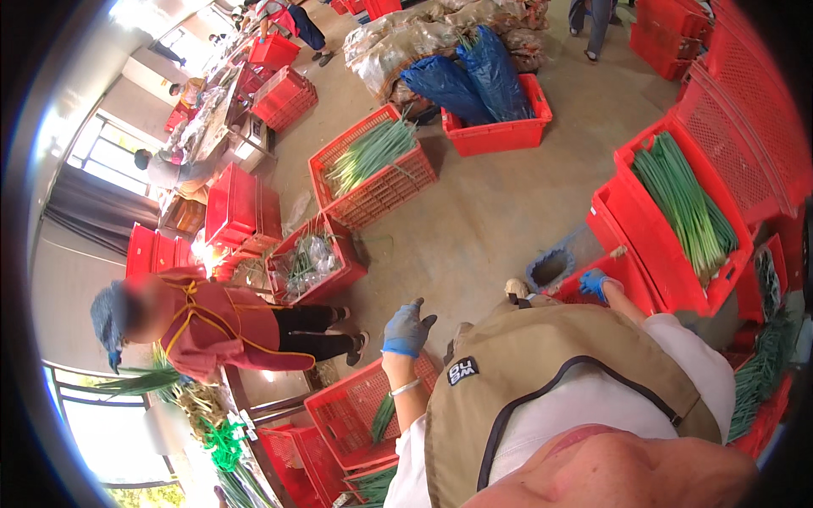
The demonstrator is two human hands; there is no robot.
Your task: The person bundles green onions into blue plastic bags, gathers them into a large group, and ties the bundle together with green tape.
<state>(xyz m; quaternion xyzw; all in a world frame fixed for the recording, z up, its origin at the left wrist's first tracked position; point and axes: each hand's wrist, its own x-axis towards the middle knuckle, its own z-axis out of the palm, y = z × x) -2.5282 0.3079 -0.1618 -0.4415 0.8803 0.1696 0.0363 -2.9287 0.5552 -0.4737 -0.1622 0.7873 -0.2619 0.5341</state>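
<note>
My left hand [408,327], in a blue-grey glove, hangs over the floor with thumb and index finger apart and nothing in it. Behind that wrist is a red plastic crate [346,406] with some green stalks [383,418] inside. My right hand [594,284], in a blue glove, is at a red crate [619,270] by my right side; whether its fingers grip the crate cannot be made out. Just beyond, green onions [686,203] lie in an upper red crate [730,273]. A grey-blue plastic object with an opening [550,267] is on the floor near my right hand.
Ahead stand a crate [381,197] of green onions, a crate [495,141] with blue bags [492,73], and stacked sacks [406,44]. A co-worker in a red apron [216,324] stands left beside a crate [349,270] and a table of onions. Tall red crates [743,120] rise at right.
</note>
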